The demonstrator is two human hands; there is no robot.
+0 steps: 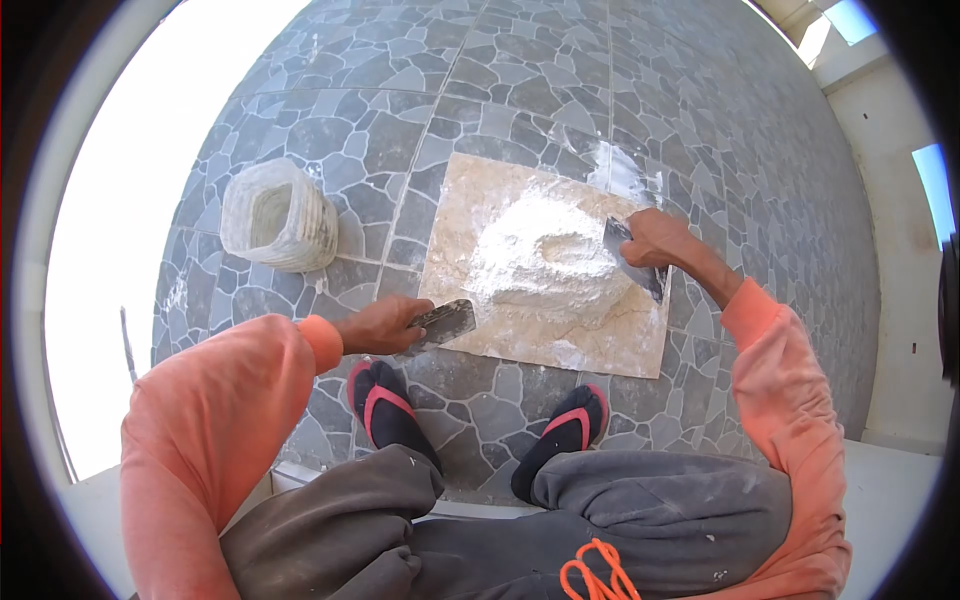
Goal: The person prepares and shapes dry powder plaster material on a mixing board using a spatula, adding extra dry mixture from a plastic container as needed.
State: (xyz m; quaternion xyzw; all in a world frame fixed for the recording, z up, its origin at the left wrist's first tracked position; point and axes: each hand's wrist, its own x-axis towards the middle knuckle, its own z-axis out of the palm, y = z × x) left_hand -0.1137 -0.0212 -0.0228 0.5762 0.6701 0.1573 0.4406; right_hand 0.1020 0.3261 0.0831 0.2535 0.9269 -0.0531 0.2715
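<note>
A mound of white powder (545, 255) with a shallow hollow in its top lies on a square beige tile (630, 345). My left hand (385, 325) is closed around a putty knife (447, 322), its dark blade over the tile's near left edge. At the right side of the mound, my right hand (665, 240) grips a wider scraper (640, 270). That scraper's blade is tilted, its edge against or very near the powder; actual contact I cannot make out. My fingers hide most of both handles.
A whitish, powder-coated bucket (280, 215) stands to the left of the tile on the grey stone-patterned floor (380, 130). White powder is spilled (625, 172) beyond the tile's far edge. My feet in sandals (385, 400) are close to its near edge.
</note>
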